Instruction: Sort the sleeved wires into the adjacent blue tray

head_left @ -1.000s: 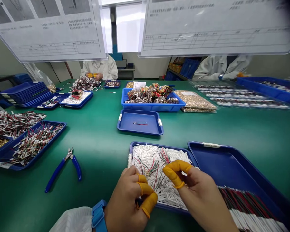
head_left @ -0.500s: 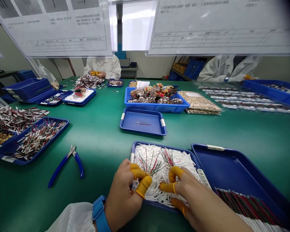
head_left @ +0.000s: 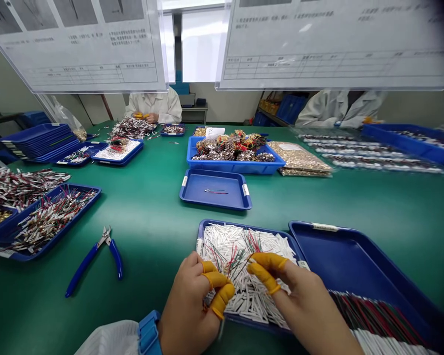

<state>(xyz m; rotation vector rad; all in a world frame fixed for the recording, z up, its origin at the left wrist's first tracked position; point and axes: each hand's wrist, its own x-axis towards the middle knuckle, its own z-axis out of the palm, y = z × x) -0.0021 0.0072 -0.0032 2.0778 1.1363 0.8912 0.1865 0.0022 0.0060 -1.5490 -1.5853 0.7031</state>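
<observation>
My left hand (head_left: 194,303), with yellow finger cots, pinches a small bundle of red, green and black wires (head_left: 234,256) above a blue tray (head_left: 207,227) filled with short white tubes (head_left: 259,296). My right hand (head_left: 299,301), also in yellow cots, pinches the wire tips from the right with thumb and forefinger. Both hands hover just over the tube pile, close together. A blue wrist strap (head_left: 148,333) shows on my left wrist.
A large blue tray (head_left: 340,261) holding wired tubes (head_left: 377,315) lies at right. Blue-handled cutters (head_left: 96,256) lie at left. A small blue tray (head_left: 214,188), a bin of assemblies (head_left: 233,148), left trays (head_left: 40,222) and two white-coated co-workers (head_left: 155,106) lie beyond.
My right hand rose off the tube pile and closed thumb and forefinger on the wire ends. The left hand kept its grip on the bundle.
</observation>
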